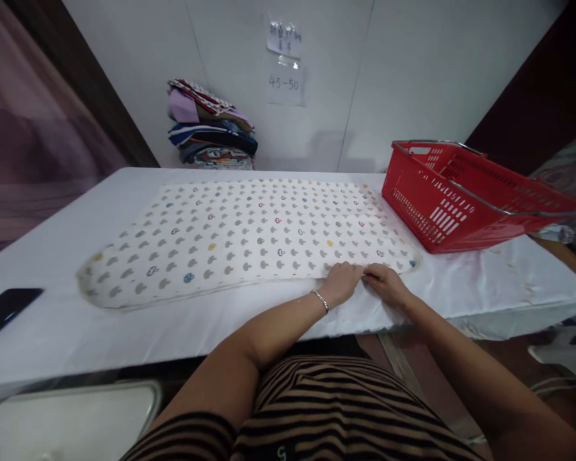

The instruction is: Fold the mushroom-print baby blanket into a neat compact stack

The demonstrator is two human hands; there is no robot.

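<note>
A cream cloth (249,237) printed with small grey and coloured shapes lies spread flat across the white table (67,320). Both hands meet at its near edge, towards the right. My left hand (342,282), with a thin bracelet on the wrist, pinches the hem. My right hand (386,282) rests right beside it, fingers closed on the same hem. The two hands touch each other.
A red plastic basket (461,198) with metal handles stands at the table's right end. A pile of folded clothes (211,128) sits at the back against the white wall. A black phone (4,310) lies at the left edge. A white lid or bin (72,419) sits below.
</note>
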